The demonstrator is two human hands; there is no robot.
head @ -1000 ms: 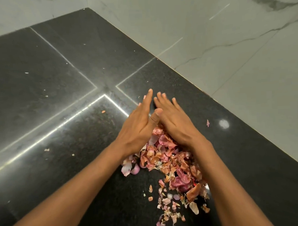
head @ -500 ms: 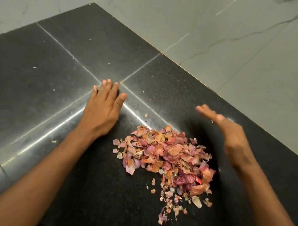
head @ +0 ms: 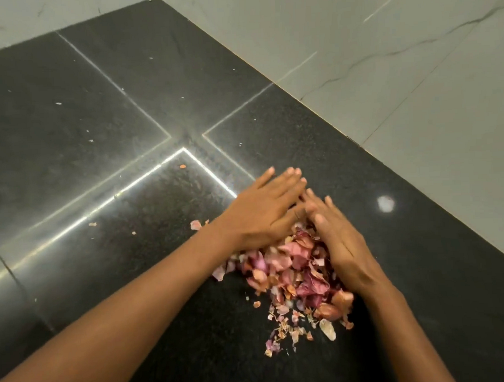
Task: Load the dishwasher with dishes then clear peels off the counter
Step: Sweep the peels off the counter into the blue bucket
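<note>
On the counter (head: 103, 116), left hand (head: 263, 213) and right hand (head: 338, 244), fingers straight, are herding peels (head: 291, 270) together; scooping them up looks next.

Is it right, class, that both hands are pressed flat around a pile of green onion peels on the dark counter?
Not quite. The head view shows the peels are pink and orange, not green. The left hand and right hand do cup them on the dark counter.

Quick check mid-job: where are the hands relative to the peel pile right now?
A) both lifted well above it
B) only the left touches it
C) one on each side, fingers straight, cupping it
C: the left hand and right hand flank the peel pile on the counter, fingers straight.
</note>
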